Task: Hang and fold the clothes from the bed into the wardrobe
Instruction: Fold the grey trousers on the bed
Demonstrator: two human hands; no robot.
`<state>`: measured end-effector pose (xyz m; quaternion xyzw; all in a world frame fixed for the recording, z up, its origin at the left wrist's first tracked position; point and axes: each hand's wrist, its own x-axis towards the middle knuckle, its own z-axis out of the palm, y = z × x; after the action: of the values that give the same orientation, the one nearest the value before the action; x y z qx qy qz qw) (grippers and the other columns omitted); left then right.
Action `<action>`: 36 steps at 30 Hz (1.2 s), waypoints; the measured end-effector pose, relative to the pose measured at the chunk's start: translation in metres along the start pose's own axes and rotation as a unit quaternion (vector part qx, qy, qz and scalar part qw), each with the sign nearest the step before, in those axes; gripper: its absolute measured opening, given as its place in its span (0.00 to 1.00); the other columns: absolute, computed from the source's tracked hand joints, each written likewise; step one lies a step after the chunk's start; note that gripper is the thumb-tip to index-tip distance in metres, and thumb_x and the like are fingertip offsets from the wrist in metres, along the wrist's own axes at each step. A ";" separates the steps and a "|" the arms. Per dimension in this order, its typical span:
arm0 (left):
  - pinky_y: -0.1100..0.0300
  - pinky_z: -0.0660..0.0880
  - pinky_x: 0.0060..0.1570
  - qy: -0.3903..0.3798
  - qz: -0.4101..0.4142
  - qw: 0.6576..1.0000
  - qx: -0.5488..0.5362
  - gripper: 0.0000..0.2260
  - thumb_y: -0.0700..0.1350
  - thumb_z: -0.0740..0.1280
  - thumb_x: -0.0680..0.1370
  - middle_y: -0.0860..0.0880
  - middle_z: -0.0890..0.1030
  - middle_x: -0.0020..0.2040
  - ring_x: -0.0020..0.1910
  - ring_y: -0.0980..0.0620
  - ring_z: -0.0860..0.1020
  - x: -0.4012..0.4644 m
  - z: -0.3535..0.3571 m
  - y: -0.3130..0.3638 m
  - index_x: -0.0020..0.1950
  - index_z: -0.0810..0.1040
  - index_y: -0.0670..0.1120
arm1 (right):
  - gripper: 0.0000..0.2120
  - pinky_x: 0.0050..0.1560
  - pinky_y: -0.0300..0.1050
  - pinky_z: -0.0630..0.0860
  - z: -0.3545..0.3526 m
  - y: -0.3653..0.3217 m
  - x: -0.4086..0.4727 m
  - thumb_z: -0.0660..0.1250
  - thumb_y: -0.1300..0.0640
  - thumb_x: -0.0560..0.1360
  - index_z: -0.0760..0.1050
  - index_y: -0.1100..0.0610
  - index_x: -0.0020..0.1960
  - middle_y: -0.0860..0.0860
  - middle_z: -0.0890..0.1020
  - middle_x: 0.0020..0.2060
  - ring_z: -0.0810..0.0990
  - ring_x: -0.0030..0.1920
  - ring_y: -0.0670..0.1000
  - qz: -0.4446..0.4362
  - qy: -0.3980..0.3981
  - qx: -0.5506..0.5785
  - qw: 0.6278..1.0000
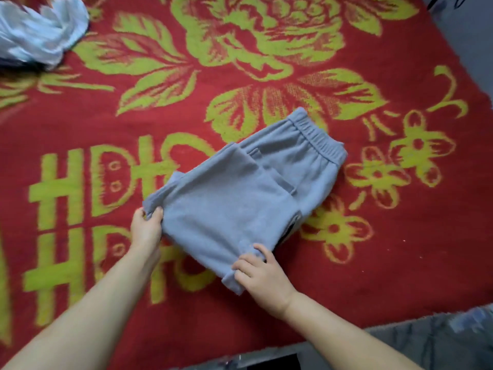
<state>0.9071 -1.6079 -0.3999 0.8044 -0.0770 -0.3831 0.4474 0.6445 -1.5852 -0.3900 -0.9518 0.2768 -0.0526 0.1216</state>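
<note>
Grey fleece trousers (240, 193) lie partly folded on the bed, elastic waistband toward the upper right and a patch pocket showing in the middle. My left hand (146, 225) pinches the folded edge at the garment's left corner. My right hand (262, 273) grips the near lower corner, fingers curled over the cloth. The wardrobe is out of view.
The bed is covered by a red blanket (346, 263) with yellow-green flowers and characters. A crumpled pale blue garment (40, 30) lies at the far left corner. The blanket's edge and grey floor (426, 340) show at the lower right.
</note>
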 end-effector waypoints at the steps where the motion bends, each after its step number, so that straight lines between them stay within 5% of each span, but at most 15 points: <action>1: 0.54 0.71 0.46 -0.003 -0.016 1.000 0.015 0.08 0.37 0.63 0.78 0.41 0.77 0.49 0.46 0.48 0.75 -0.003 -0.027 -0.016 0.57 0.74 0.40 | 0.11 0.60 0.51 0.75 0.001 -0.010 0.003 0.61 0.57 0.73 0.78 0.49 0.35 0.42 0.80 0.37 0.80 0.44 0.44 -0.005 -0.011 -0.001 1.000; 4: 0.64 0.75 0.30 -0.063 -0.086 0.993 0.052 0.06 0.35 0.62 0.79 0.42 0.78 0.45 0.33 0.56 0.79 -0.009 -0.080 -0.055 0.55 0.74 0.40 | 0.06 0.57 0.49 0.77 0.004 -0.032 0.000 0.67 0.58 0.66 0.79 0.51 0.31 0.44 0.80 0.32 0.82 0.38 0.46 0.039 -0.021 0.057 0.997; 6: 0.66 0.76 0.29 -0.095 -0.073 0.986 0.116 0.02 0.36 0.63 0.80 0.43 0.77 0.42 0.32 0.57 0.80 -0.001 -0.097 -0.059 0.50 0.73 0.42 | 0.05 0.50 0.45 0.76 0.006 -0.050 -0.003 0.67 0.63 0.65 0.78 0.55 0.32 0.48 0.80 0.32 0.81 0.36 0.52 0.200 0.040 0.180 0.962; 9: 0.55 0.73 0.46 -0.101 0.068 0.951 0.283 0.09 0.40 0.67 0.78 0.43 0.76 0.48 0.46 0.44 0.77 0.014 -0.098 -0.045 0.55 0.71 0.41 | 0.06 0.52 0.50 0.73 0.008 -0.073 0.004 0.68 0.66 0.72 0.77 0.61 0.49 0.55 0.78 0.46 0.78 0.48 0.57 0.531 0.138 0.262 0.794; 12: 0.53 0.69 0.51 -0.107 0.201 0.893 0.389 0.13 0.43 0.70 0.75 0.45 0.72 0.51 0.50 0.47 0.71 0.012 -0.093 -0.035 0.54 0.72 0.41 | 0.21 0.57 0.50 0.70 0.018 -0.097 0.021 0.72 0.58 0.73 0.70 0.67 0.60 0.62 0.75 0.55 0.75 0.56 0.61 0.690 0.127 0.333 0.631; 14: 0.51 0.67 0.52 -0.146 0.248 0.847 0.447 0.09 0.43 0.69 0.75 0.42 0.72 0.50 0.52 0.44 0.70 0.011 -0.092 -0.036 0.49 0.73 0.41 | 0.17 0.51 0.48 0.70 0.027 -0.112 0.029 0.70 0.58 0.75 0.69 0.66 0.58 0.63 0.77 0.53 0.76 0.54 0.61 0.724 0.122 0.364 0.573; 16: 0.55 0.64 0.47 -0.166 0.252 0.858 0.417 0.06 0.40 0.67 0.76 0.43 0.72 0.45 0.48 0.43 0.70 0.018 -0.096 -0.034 0.43 0.71 0.41 | 0.09 0.43 0.45 0.66 0.030 -0.114 0.027 0.67 0.59 0.77 0.71 0.63 0.53 0.58 0.79 0.46 0.77 0.48 0.59 0.736 0.140 0.362 0.555; 20: 0.59 0.57 0.37 -0.212 0.217 0.891 0.337 0.08 0.37 0.67 0.76 0.49 0.69 0.36 0.39 0.48 0.68 0.042 -0.113 -0.030 0.39 0.71 0.44 | 0.06 0.33 0.40 0.63 0.024 -0.095 -0.005 0.66 0.59 0.77 0.69 0.59 0.46 0.49 0.73 0.35 0.73 0.41 0.55 0.723 0.154 0.349 0.576; 23: 0.57 0.60 0.40 -0.248 0.181 0.872 0.381 0.06 0.37 0.69 0.75 0.47 0.71 0.38 0.42 0.45 0.71 0.045 -0.115 -0.038 0.41 0.73 0.40 | 0.07 0.44 0.42 0.65 0.025 -0.093 -0.014 0.67 0.59 0.77 0.70 0.59 0.52 0.55 0.77 0.47 0.75 0.50 0.55 0.716 0.094 0.387 0.573; 25: 0.54 0.66 0.45 -0.224 0.206 0.850 0.430 0.09 0.40 0.72 0.73 0.44 0.74 0.44 0.49 0.41 0.73 0.042 -0.113 -0.041 0.48 0.75 0.39 | 0.13 0.55 0.45 0.67 0.026 -0.100 -0.008 0.67 0.61 0.77 0.70 0.63 0.59 0.60 0.75 0.58 0.74 0.59 0.59 0.702 0.086 0.348 0.616; 27: 0.46 0.69 0.55 -0.177 0.348 0.779 0.490 0.22 0.46 0.72 0.73 0.41 0.74 0.57 0.58 0.40 0.71 0.040 -0.112 -0.039 0.63 0.72 0.39 | 0.25 0.69 0.51 0.62 0.025 -0.109 0.002 0.69 0.61 0.75 0.66 0.65 0.69 0.63 0.69 0.68 0.67 0.69 0.62 0.641 0.105 0.193 0.735; 29: 0.40 0.65 0.63 -0.224 0.558 0.621 0.502 0.29 0.50 0.65 0.72 0.40 0.70 0.68 0.67 0.41 0.68 0.035 -0.112 -0.039 0.71 0.66 0.42 | 0.37 0.72 0.60 0.56 0.027 -0.123 0.010 0.72 0.55 0.69 0.62 0.61 0.74 0.62 0.66 0.72 0.61 0.74 0.62 0.500 0.060 0.047 0.863; 31: 0.37 0.63 0.67 -0.299 0.650 0.447 0.538 0.33 0.48 0.59 0.70 0.41 0.67 0.73 0.72 0.42 0.66 0.027 -0.109 -0.046 0.75 0.60 0.45 | 0.48 0.67 0.71 0.61 0.033 -0.136 0.016 0.78 0.51 0.57 0.64 0.54 0.74 0.61 0.67 0.72 0.62 0.73 0.62 0.409 -0.064 -0.002 0.910; 32: 0.36 0.64 0.66 -0.313 0.643 0.405 0.570 0.35 0.45 0.57 0.69 0.41 0.67 0.73 0.72 0.43 0.66 0.025 -0.105 -0.049 0.77 0.55 0.47 | 0.50 0.62 0.74 0.65 0.036 -0.138 0.018 0.80 0.53 0.52 0.68 0.52 0.73 0.60 0.68 0.71 0.65 0.72 0.62 0.404 -0.128 -0.001 0.906; 36: 0.34 0.67 0.61 -0.280 0.571 0.403 0.658 0.36 0.41 0.52 0.72 0.38 0.69 0.71 0.68 0.40 0.70 0.035 -0.082 -0.039 0.79 0.44 0.50 | 0.46 0.60 0.73 0.68 0.044 -0.112 0.023 0.81 0.59 0.54 0.71 0.49 0.70 0.56 0.69 0.72 0.68 0.70 0.62 0.433 -0.207 -0.036 0.877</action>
<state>0.9793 -1.5472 -0.4245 0.4674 -0.8679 -0.0734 -0.1515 0.7292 -1.4973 -0.4021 -0.7297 0.6315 0.2132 0.1526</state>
